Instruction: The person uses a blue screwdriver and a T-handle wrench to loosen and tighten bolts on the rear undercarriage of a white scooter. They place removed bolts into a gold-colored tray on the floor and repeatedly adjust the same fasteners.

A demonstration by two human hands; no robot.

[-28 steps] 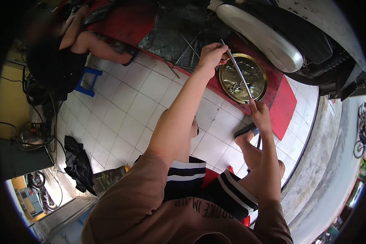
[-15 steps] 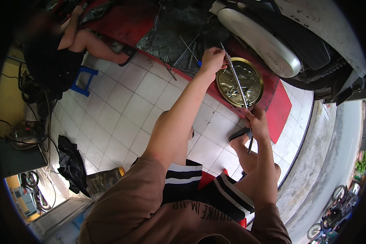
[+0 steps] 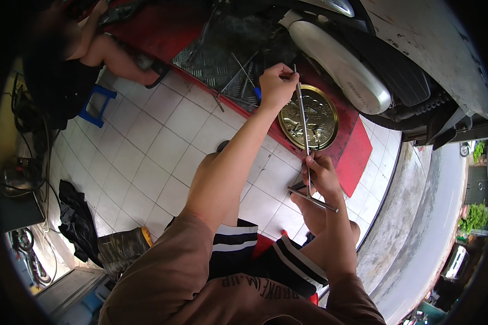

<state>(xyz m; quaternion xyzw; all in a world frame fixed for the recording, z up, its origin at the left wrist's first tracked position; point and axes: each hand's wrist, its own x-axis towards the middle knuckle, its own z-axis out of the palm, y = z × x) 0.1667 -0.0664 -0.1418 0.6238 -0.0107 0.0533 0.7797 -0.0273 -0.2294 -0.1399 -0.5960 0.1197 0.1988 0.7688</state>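
A long T-handle wrench spans my two hands, its thin steel shaft passing in front of a tray. My left hand pinches the shaft close to its far end. Lower down, my right hand has its fingers closed round the shaft, just above the crossbar, which sticks out beneath it. Behind the wrench lies a round gold-coloured metal tray with a raised pattern and some small dark parts in it. It rests on a red platform.
A motorbike with a silver exhaust guard stands on the platform. Tools, among them a blue-handled screwdriver, lie on its tread plate. Another person sits at the far left beside a blue stool. Dark cloth lies on the tiles.
The wrench has turned so its shaft stands steeper in view, and its crossbar now shows clearly below my right hand. Both hands keep hold. The whole view has shifted slightly.
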